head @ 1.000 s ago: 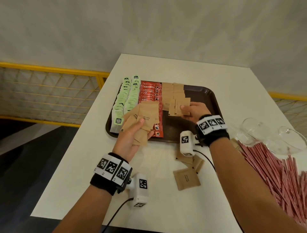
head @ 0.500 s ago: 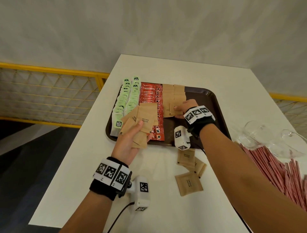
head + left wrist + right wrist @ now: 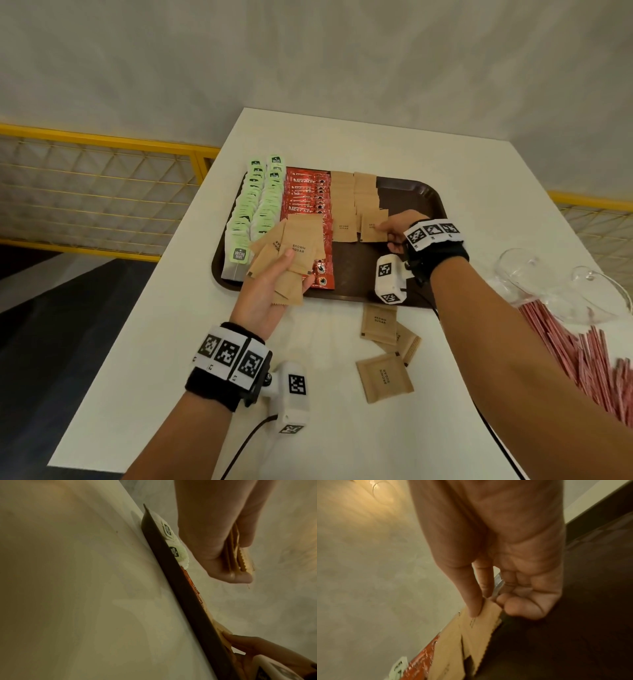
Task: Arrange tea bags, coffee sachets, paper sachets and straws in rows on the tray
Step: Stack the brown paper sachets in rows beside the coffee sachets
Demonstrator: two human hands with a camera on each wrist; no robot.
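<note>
We press one paper sachet [image 3: 373, 228] flat onto the tray [image 3: 411, 192] with our right hand [image 3: 399, 231], index finger straight on it, other fingers curled, closing a brown row. Our left hand [image 3: 270, 291] grips a fanned stack of sachets [image 3: 294, 250] above the coffee sachets [image 3: 305, 198]. Lifting that finger carelessly could drag the sachet askew; a loosened fan could spill onto finished rows.

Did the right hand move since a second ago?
Yes. The right hand slid toward the far end of the tray, up along the rows of brown sachets, and now touches the nearest sachet of the right-hand row.
</note>
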